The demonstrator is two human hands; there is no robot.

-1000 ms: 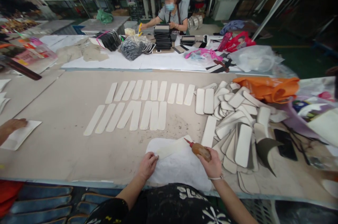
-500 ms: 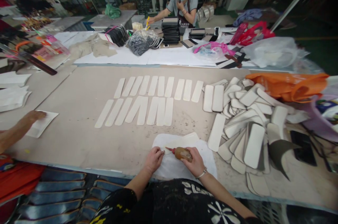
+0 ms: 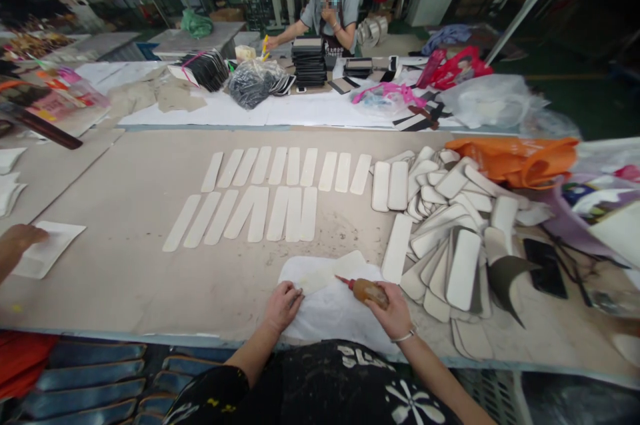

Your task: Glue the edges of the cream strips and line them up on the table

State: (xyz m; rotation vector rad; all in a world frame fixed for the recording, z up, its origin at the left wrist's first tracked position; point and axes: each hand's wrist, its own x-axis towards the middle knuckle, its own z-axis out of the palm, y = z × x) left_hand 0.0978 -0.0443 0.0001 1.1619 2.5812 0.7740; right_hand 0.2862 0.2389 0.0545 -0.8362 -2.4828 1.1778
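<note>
My right hand (image 3: pixel 393 313) is wrapped round a brown squeeze bottle (image 3: pixel 370 292) with a red nozzle, tilted so its tip points left, at the surface of an off-white strip (image 3: pixel 333 271). That strip lies slantwise on a white cloth (image 3: pixel 325 315) at the table's front edge. At the strip's left end, the fingers of my left hand (image 3: pixel 283 307) are closed in a pinch on it. Beyond the cloth, two rows of similar pale strips (image 3: pixel 257 215) are laid out on the table.
On the right is a heap of rounded white pieces (image 3: pixel 463 271), beside a dark phone (image 3: pixel 545 268) and an orange bag (image 3: pixel 515 161). A co-worker's hand (image 3: pixel 25 238) rests on white sheets at left. Another person (image 3: pixel 333 5) sits across, behind stacked black pieces (image 3: pixel 309 63).
My right hand has drawn the bottle to the right along the strip, away from my left hand. My left hand stays at the strip's left end. The whole view has shifted slightly.
</note>
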